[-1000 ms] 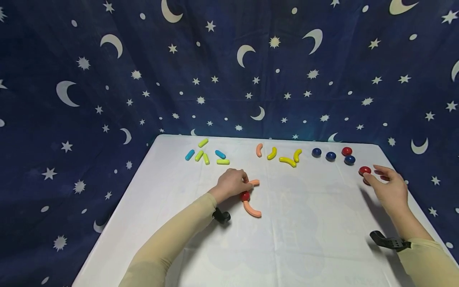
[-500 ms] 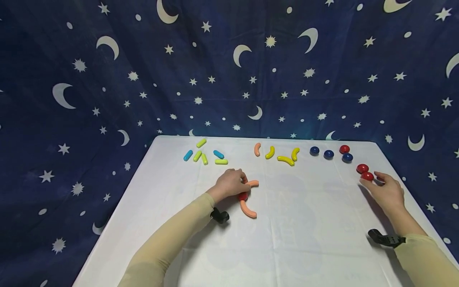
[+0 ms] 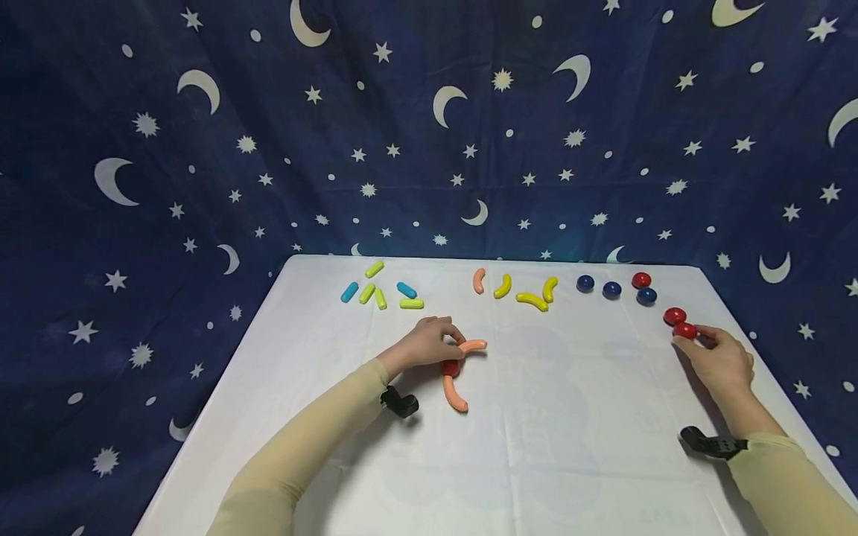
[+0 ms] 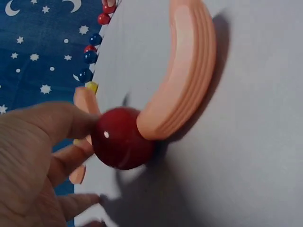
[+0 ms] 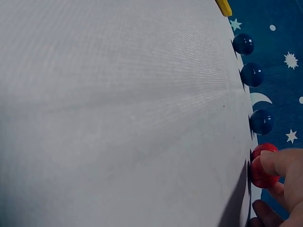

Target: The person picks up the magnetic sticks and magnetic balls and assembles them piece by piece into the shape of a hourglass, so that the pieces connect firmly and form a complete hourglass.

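My left hand (image 3: 429,344) pinches a glossy red ball (image 4: 122,137) near the middle of the table. A long curved peach stick (image 4: 182,71) joins the ball on its near side in the head view. Another curved peach stick (image 3: 473,345) extends from the far side, partly hidden by my fingers. At the table's right side, my right hand (image 3: 724,365) holds a second red ball (image 3: 684,330) between thumb and fingers; it sits close to another red ball (image 3: 674,316).
Along the back lie green sticks (image 3: 412,304), blue sticks (image 3: 349,292), a short peach stick (image 3: 479,281), yellow curved sticks (image 3: 532,301), dark blue balls (image 3: 611,290) and one more red ball (image 3: 641,280). A starry cloth (image 3: 402,112) hangs behind the white table (image 3: 570,447).
The joined piece in my left hand has turned, its near peach stick swinging left. My right thumb and fingers have come around the red ball, which earlier was partly hidden by the thumb.
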Motion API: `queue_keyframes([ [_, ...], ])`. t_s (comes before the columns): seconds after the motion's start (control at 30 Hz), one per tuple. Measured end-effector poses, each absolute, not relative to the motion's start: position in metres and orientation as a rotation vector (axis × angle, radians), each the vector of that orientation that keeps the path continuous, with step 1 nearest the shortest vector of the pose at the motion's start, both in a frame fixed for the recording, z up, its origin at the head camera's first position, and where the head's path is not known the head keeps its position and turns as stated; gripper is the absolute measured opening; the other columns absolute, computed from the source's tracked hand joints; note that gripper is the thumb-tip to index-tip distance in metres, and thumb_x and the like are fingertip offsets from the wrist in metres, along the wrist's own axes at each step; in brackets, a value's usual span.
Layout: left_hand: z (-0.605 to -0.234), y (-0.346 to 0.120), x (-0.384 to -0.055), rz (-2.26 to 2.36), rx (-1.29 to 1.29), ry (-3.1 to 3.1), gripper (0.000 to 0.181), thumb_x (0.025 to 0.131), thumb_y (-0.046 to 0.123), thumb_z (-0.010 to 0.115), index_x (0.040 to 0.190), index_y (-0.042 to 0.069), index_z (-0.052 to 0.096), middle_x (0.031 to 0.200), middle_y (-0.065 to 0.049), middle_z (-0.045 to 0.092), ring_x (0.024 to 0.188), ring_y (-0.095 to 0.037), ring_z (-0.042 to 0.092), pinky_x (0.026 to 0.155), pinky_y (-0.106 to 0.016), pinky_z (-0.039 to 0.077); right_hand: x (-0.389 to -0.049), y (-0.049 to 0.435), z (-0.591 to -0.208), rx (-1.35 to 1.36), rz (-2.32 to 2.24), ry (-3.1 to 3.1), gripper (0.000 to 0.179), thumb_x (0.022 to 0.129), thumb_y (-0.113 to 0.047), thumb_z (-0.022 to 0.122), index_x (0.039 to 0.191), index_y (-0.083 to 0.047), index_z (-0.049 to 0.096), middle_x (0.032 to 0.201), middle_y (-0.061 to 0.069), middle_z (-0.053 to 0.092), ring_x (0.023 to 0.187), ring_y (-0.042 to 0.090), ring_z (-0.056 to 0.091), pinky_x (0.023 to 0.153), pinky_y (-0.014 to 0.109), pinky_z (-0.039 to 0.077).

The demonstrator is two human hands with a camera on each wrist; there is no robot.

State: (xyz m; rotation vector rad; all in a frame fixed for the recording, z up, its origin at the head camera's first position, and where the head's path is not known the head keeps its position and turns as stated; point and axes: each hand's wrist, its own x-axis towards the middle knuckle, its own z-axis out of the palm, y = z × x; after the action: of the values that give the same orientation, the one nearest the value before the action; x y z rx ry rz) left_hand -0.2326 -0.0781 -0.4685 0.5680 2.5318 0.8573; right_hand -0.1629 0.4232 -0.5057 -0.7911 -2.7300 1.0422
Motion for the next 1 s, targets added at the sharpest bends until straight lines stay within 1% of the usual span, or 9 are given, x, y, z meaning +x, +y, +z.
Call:
queue_keyframes([
  [0.1, -0.471, -0.079, -0.233, 0.903, 0.602, 2.521, 0.018, 0.092, 0.029, 0.075, 0.109, 0.022, 0.078, 0.140, -0.003, 0.059, 0.140, -0.032, 0.036, 0.113, -0.048, 0.033, -0.163, 0.425, -0.508, -0.799, 1.040, -2.716, 0.072, 0.101, -0.044, 0.059, 0.148, 0.008, 0.043, 0.146, 0.036, 0.044, 0.129, 0.054, 0.032, 0.089, 0.063, 0.028],
  [0.2, -0.472, -0.079, -0.234, 0.949, 0.635, 2.487, 0.015, 0.092, 0.028, 0.075, 0.107, 0.023, 0.077, 0.113, 0.003, 0.071, 0.118, -0.025, 0.052, 0.098, -0.041, 0.045, -0.163, 0.426, -0.508, -0.813, 1.045, -2.704, 0.070, 0.102, -0.044, 0.059, 0.147, 0.008, 0.044, 0.144, 0.035, 0.045, 0.128, 0.053, 0.033, 0.088, 0.063, 0.028],
  [0.33, -0.472, -0.079, -0.236, 0.995, 0.639, 2.435, 0.018, 0.092, 0.028, 0.074, 0.108, 0.021, 0.076, 0.087, 0.007, 0.072, 0.091, -0.015, 0.060, 0.081, -0.033, 0.048, -0.162, 0.425, -0.508, -0.820, 1.044, -2.691, 0.069, 0.102, -0.043, 0.058, 0.145, 0.009, 0.045, 0.142, 0.035, 0.047, 0.125, 0.052, 0.034, 0.089, 0.063, 0.028],
  [0.43, -0.472, -0.080, -0.236, 0.995, 0.598, 2.422, 0.021, 0.092, 0.029, 0.074, 0.112, 0.021, 0.075, 0.088, 0.009, 0.071, 0.087, -0.012, 0.060, 0.080, -0.030, 0.047, -0.160, 0.421, -0.506, -0.814, 1.045, -2.674, 0.070, 0.102, -0.044, 0.057, 0.144, 0.010, 0.047, 0.140, 0.035, 0.048, 0.126, 0.052, 0.039, 0.087, 0.057, 0.034],
  [0.53, -0.470, -0.081, -0.236, 0.999, 0.553, 2.401, 0.024, 0.093, 0.030, 0.074, 0.115, 0.021, 0.074, 0.090, 0.007, 0.071, 0.084, -0.012, 0.061, 0.078, -0.031, 0.048, -0.157, 0.409, -0.501, -0.781, 1.102, -2.647, 0.072, 0.102, -0.047, 0.056, 0.145, 0.009, 0.045, 0.141, 0.034, 0.048, 0.126, 0.049, 0.044, 0.079, 0.036, 0.042],
  [0.6, -0.470, -0.082, -0.236, 0.998, 0.537, 2.396, 0.025, 0.093, 0.031, 0.073, 0.117, 0.021, 0.074, 0.090, 0.006, 0.070, 0.083, -0.013, 0.060, 0.076, -0.031, 0.047, -0.155, 0.396, -0.497, -0.734, 1.165, -2.633, 0.074, 0.101, -0.048, 0.057, 0.146, 0.008, 0.044, 0.142, 0.033, 0.047, 0.124, 0.046, 0.046, 0.069, 0.022, 0.042],
  [0.7, -0.470, -0.082, -0.236, 1.003, 0.528, 2.387, 0.025, 0.094, 0.031, 0.073, 0.118, 0.024, 0.074, 0.091, 0.004, 0.070, 0.082, -0.014, 0.060, 0.075, -0.032, 0.047, -0.155, 0.369, -0.492, -0.602, 1.273, -2.632, 0.072, 0.101, -0.049, 0.060, 0.145, 0.006, 0.046, 0.139, 0.029, 0.049, 0.118, 0.039, 0.047, 0.066, 0.014, 0.040],
  [0.8, -0.470, -0.082, -0.237, 1.002, 0.527, 2.391, 0.026, 0.094, 0.032, 0.072, 0.120, 0.028, 0.075, 0.095, 0.006, 0.069, 0.085, -0.014, 0.060, 0.078, -0.032, 0.048, -0.157, 0.339, -0.489, -0.419, 1.335, -2.685, 0.069, 0.099, -0.050, 0.063, 0.142, 0.003, 0.051, 0.136, 0.025, 0.052, 0.116, 0.035, 0.048, 0.079, 0.021, 0.046],
  [1.0, -0.473, -0.084, -0.238, 1.028, 0.542, 2.374, 0.031, 0.097, 0.033, 0.069, 0.127, 0.030, 0.073, 0.102, 0.010, 0.071, 0.090, -0.014, 0.061, 0.081, -0.032, 0.048, -0.166, 0.273, -0.492, -0.066, 1.438, -2.822, 0.065, 0.095, -0.052, 0.069, 0.137, -0.003, 0.058, 0.135, 0.022, 0.057, 0.122, 0.040, 0.054, 0.101, 0.057, 0.045],
])
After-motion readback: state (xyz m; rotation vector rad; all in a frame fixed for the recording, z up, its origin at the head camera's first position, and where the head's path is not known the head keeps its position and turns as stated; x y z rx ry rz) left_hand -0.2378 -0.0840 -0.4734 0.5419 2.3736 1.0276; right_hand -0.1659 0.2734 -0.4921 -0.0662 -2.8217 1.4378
